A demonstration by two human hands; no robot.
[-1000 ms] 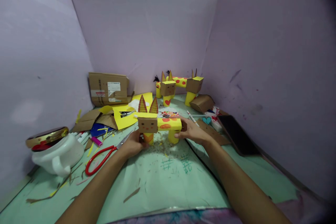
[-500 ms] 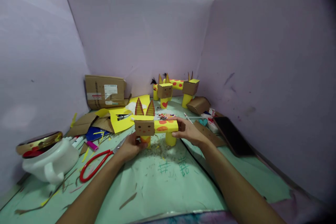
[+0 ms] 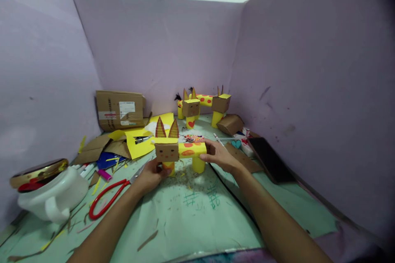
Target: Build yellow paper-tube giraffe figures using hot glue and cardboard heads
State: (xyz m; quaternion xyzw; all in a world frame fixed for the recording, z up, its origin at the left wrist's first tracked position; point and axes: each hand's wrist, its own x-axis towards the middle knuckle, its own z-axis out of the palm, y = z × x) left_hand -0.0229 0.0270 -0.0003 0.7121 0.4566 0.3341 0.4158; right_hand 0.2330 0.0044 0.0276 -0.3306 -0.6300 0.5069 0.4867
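Observation:
In the middle of the table stands a paper-and-cardboard animal figure (image 3: 167, 153), upright on yellow tube legs. Its box head has drawn eyes and tall striped ears, and orange-red spots mark the yellow tube body. My left hand (image 3: 153, 176) is closed around the front leg, under the head; part of its grip is hidden behind the leg. At the rear end of the body, my right hand (image 3: 218, 156) holds the tube with thumb and fingers. Red-handled scissors (image 3: 108, 199) lie beside my left forearm, their blades partly behind my left hand.
Similar animal figures (image 3: 191, 109) stand at the back. Left are a white pot (image 3: 52, 197), a purple marker cap (image 3: 105, 175), yellow paper (image 3: 137, 148) and a cardboard box (image 3: 120, 111). A dark phone-like slab (image 3: 270, 160) and cardboard scraps lie right. Lilac panels enclose three sides.
The whole view has shifted slightly, so things appear a little further left. Both hands keep their hold on the animal figure, which stays in place on the table.

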